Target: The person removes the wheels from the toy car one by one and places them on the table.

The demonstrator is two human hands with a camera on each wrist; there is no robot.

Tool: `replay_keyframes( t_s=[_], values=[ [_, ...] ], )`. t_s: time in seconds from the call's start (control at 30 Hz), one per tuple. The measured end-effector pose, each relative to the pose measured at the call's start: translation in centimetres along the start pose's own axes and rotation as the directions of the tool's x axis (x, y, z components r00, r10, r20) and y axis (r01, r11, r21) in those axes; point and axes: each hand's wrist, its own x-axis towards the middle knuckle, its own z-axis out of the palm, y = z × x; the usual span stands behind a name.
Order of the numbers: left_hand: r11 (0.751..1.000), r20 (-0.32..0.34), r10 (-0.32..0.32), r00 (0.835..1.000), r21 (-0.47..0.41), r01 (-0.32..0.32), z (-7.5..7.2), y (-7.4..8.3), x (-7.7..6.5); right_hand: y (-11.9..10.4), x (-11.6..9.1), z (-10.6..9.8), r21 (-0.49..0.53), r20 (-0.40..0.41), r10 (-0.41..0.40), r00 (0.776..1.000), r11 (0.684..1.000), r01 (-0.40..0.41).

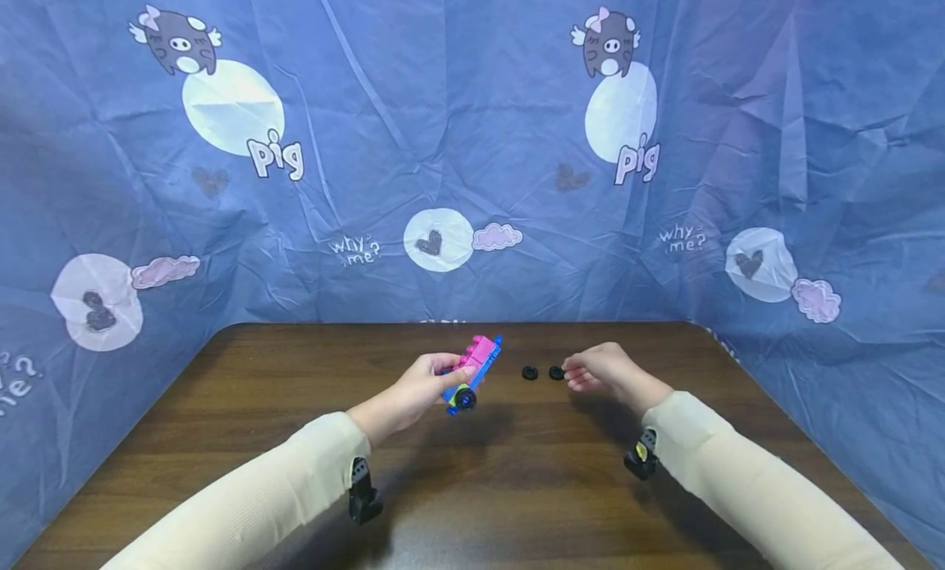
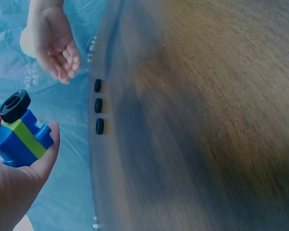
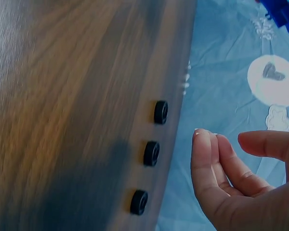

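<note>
My left hand [image 1: 424, 387] grips a toy block car [image 1: 480, 358] between thumb and fingers, tilted above the table. The car has pink bricks on a blue base and a yellow-green piece. One black wheel [image 2: 15, 106] is fitted at its near end. My right hand [image 1: 607, 369] is held in the air beside the loose wheels, fingers slightly bent, thumb apart and nothing between them. In the right wrist view three loose black wheels stand in a row: a top one [image 3: 161, 112], a middle one [image 3: 151, 153] and a bottom one [image 3: 139, 202]. The head view shows only two, the third being hidden behind the right hand.
The wheels lie toward the far part of a dark brown wooden table [image 1: 480, 488]. Behind it and at both sides hangs a blue printed cloth [image 1: 502, 160]. A black wrist device [image 1: 362, 492] is strapped at the left sleeve, another black device [image 1: 641, 458] at the right.
</note>
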Motion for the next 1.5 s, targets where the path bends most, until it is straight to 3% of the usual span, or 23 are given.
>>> replay_keyframes(
  t_s=[0.17,0.37,0.7,0.87,1.17,1.5],
  values=[
    [0.999,-0.049,0.016,0.999,0.036,-0.015,0.1,0.0,0.2,-0.2,-0.3,0.9,-0.02,0.052,-0.028,0.998,0.999,0.029],
    [1.0,-0.039,0.014,0.999,0.008,-0.014,0.2,0.0,0.4,-0.4,-0.8,1.8,-0.083,0.085,-0.066,0.994,0.994,0.073],
    [0.998,-0.071,-0.025,0.997,0.052,0.028,0.5,0.5,0.4,-0.9,-1.8,2.8,-0.078,0.143,-0.09,0.986,0.992,0.102],
    [0.997,-0.098,-0.017,0.995,0.068,0.024,0.6,0.8,0.6,-1.2,-2.3,3.6,-0.04,0.213,-0.137,0.967,0.988,0.148],
    [0.989,-0.145,0.003,0.989,0.144,0.018,0.7,1.2,0.7,-1.6,-3.2,5.5,-0.045,0.297,-0.137,0.945,0.987,0.157],
    [0.987,-0.167,0.02,0.986,0.161,0.007,1.2,1.3,0.8,-1.4,-3.8,7.7,-0.045,0.426,-0.141,0.894,0.983,0.176]
  ],
)
